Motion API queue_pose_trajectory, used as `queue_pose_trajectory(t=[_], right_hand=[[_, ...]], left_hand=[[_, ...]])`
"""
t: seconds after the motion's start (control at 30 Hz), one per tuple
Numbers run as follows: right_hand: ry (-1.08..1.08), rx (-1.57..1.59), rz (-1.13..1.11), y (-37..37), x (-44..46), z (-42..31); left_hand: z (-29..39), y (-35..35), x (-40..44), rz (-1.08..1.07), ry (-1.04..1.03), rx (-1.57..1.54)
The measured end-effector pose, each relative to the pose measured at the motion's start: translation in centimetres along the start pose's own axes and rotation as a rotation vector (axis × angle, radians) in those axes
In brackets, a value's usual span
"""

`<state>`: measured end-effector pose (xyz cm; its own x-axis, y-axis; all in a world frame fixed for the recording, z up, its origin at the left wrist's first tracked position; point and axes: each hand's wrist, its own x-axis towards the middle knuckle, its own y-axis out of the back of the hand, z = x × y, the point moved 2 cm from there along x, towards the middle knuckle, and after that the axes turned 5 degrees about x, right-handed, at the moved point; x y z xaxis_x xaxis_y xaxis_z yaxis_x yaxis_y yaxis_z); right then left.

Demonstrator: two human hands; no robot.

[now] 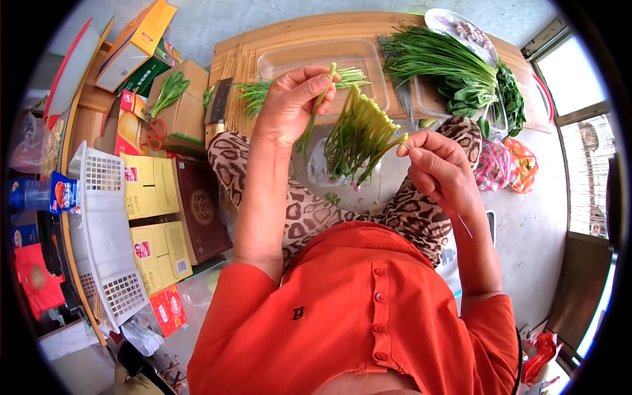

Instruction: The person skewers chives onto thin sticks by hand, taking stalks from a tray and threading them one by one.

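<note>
Raised over the lap, my left hand pinches a single green stalk between thumb and fingers. My right hand grips the end of a thin skewer; its tail shows below the hand. A row of green stalks is threaded side by side along that skewer, their pale cut ends up and their darker parts hanging. Behind the hands, a clear plastic tray sits on the wooden table, with loose green stalks by its near edge.
On the table are thin skewers, a cleaver, a bunch of long greens and a white plate with skewered pieces. Boxes, red scissors and a white basket stand left. Plastic bags lie right.
</note>
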<state>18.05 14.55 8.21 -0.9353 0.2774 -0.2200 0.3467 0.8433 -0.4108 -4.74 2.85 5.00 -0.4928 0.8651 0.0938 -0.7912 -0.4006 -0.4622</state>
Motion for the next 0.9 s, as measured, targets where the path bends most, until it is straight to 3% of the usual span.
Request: queue_pose_trajectory(t=[0.6, 0.7, 0.9], right_hand=[[-0.065, 0.134, -0.123, -0.8, 1.1, 0.7], [-0.072, 0.124, -0.112, -1.5, 1.6, 0.9], [-0.095, 0.172, -0.202, -1.6, 2.1, 0.0]], left_hand=[[0.3, 1.4, -2.0, 0.014, 0.009, -0.015], [-0.1, 1.3, -2.7, 0.023, 0.116, 0.006], [0.9, 0.5, -2.8, -0.024, -0.112, 0.162]])
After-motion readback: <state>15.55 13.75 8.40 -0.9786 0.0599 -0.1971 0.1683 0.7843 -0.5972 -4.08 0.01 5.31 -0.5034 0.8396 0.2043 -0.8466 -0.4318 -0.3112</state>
